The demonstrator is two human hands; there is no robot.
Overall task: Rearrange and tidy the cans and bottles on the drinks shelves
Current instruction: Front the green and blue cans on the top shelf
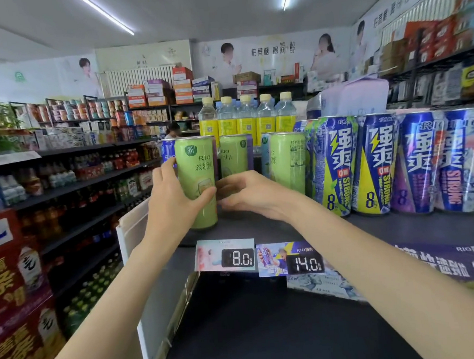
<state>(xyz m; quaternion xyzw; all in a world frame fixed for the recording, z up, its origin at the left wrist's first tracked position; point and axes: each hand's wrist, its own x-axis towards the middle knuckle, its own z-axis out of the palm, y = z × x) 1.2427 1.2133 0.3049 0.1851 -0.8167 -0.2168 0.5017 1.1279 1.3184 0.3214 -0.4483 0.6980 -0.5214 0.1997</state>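
Dark shelf (262, 231): tall blue and purple cans (375, 164) stand fronted along the right front edge; yellow-labelled clear bottles (247, 117) line the rear. Green section unfinished: two green cans (288, 161) sit set back. The left hand (173, 203) grips a tall green aluminium can (199, 179) near the left front edge; the right hand (248, 192), fingers curled, touches its base. Fingertip contact obscured; rear cans hidden.

A dark shelf (261, 228) carries upright green cans (288, 161), blue cans (375, 164) and yellow-labelled bottles (247, 119)
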